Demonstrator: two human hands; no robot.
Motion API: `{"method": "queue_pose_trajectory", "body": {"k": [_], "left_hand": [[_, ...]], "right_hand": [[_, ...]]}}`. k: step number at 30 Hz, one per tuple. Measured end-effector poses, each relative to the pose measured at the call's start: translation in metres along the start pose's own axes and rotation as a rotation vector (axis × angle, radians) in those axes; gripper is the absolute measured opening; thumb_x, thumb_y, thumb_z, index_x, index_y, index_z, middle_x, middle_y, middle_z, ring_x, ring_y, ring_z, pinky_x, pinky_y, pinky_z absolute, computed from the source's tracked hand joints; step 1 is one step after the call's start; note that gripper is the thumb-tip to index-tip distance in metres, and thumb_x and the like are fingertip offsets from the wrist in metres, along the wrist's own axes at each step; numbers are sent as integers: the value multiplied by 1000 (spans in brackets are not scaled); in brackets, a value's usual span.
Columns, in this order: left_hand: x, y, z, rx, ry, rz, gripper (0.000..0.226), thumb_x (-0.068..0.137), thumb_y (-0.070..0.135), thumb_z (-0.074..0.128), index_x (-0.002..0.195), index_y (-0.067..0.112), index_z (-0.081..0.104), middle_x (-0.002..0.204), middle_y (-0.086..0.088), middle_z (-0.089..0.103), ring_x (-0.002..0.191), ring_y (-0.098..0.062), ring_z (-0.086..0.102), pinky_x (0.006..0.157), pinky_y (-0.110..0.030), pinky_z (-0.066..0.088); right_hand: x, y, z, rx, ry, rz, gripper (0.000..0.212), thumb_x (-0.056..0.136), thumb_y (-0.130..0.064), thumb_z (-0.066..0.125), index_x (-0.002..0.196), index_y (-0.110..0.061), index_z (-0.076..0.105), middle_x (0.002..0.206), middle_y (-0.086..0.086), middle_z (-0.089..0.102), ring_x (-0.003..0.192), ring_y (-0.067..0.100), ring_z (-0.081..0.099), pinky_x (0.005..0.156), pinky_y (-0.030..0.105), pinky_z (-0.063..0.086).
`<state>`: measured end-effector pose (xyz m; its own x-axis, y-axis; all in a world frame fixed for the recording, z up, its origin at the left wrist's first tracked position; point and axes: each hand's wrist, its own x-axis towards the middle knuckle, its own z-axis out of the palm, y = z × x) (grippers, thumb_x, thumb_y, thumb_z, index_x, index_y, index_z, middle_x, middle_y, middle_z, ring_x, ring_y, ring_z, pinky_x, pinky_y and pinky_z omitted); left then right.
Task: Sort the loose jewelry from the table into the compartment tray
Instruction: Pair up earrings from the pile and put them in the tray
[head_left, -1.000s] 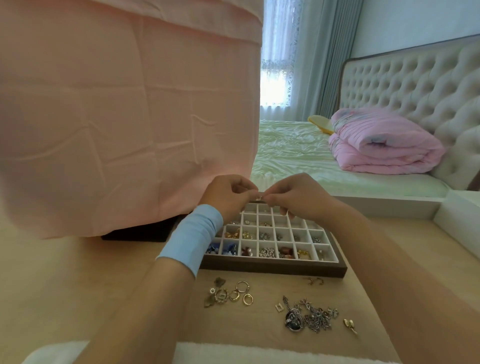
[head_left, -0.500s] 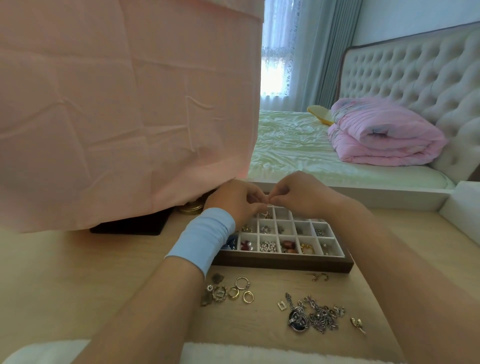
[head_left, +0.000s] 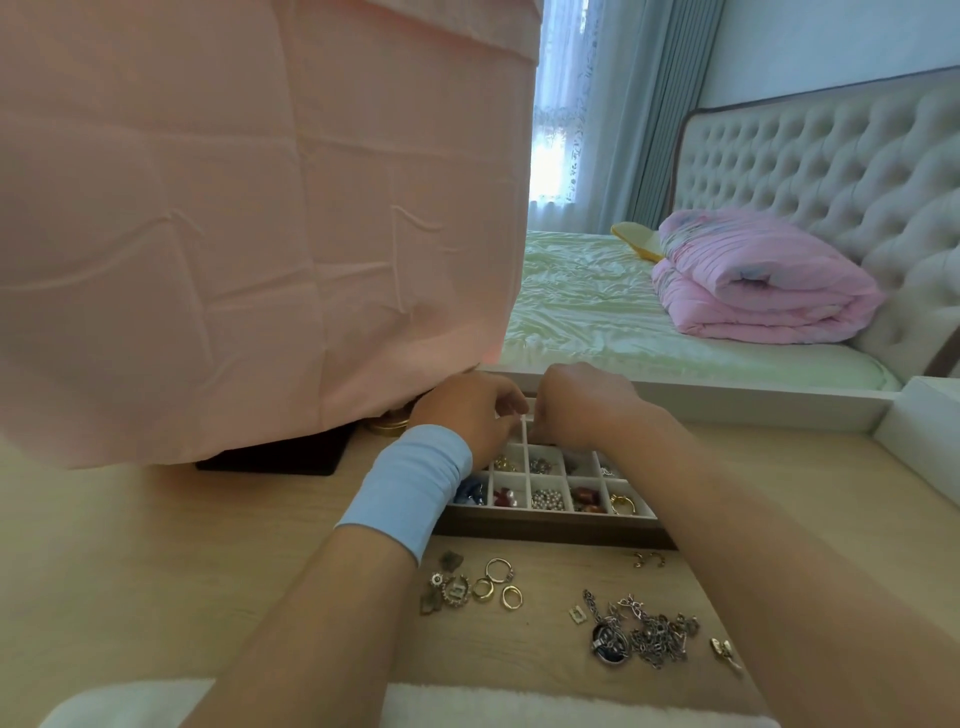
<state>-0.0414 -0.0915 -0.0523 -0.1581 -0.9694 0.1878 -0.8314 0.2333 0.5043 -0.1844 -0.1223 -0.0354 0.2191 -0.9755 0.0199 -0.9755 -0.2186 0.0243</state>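
A dark wooden compartment tray (head_left: 550, 532) with white cells stands on the table; its cells hold beads, red stones, gold and blue pieces. My left hand (head_left: 467, 410), with a blue wristband, and my right hand (head_left: 587, 400) meet fingertip to fingertip low over the tray's far cells. Both pinch a tiny piece between them that is hardly visible. Loose on the table in front of the tray lie several rings and charms (head_left: 498, 584), a tangled silver chain pile with a dark pendant (head_left: 644, 631), small hooks (head_left: 648, 559) and a gold earring (head_left: 724, 649).
A large pink cloth (head_left: 260, 234) hangs over something at the left, above a black base (head_left: 275, 457) and a gold tin (head_left: 389, 423). A bed with a folded pink quilt (head_left: 758, 291) lies beyond the table. White fluffy fabric (head_left: 467, 706) borders the near edge.
Both hands stayed together and sank lower toward the tray's far cells. The loose pieces on the table have not moved.
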Motion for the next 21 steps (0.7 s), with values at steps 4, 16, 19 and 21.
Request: {"method": "queue_pose_trajectory", "body": {"k": [4, 16, 19, 21], "left_hand": [[-1, -2, -2, -7, -1, -7, 20, 94, 27, 59, 110, 32, 69, 112, 13, 68, 97, -10, 61, 93, -32, 50], [5, -2, 4, -254, 21, -32, 15, 93, 31, 61, 106, 30, 68, 99, 12, 67, 92, -8, 62, 89, -32, 52], [4, -4, 3, -193, 17, -46, 17, 95, 29, 58, 108, 30, 68, 102, 11, 67, 93, -9, 62, 91, -33, 52], [3, -3, 3, -144, 9, -43, 19, 95, 29, 56, 110, 30, 68, 107, 11, 68, 95, -9, 61, 93, -33, 51]], "right_hand": [[4, 4, -2, 93, -56, 8, 12, 94, -27, 69, 99, -16, 70, 89, -1, 66, 77, 16, 64, 65, 30, 54], [-6, 30, -7, 780, -90, 23, 14, 85, -30, 80, 90, -16, 81, 84, 7, 78, 56, 14, 59, 46, 22, 43], [-1, 28, 1, 686, -54, 14, 13, 86, -31, 79, 89, -18, 81, 78, 4, 77, 56, 10, 61, 52, 22, 46], [2, 24, 5, 600, -33, -8, 14, 87, -32, 78, 91, -19, 82, 79, -3, 76, 67, 6, 67, 62, 23, 51]]}}
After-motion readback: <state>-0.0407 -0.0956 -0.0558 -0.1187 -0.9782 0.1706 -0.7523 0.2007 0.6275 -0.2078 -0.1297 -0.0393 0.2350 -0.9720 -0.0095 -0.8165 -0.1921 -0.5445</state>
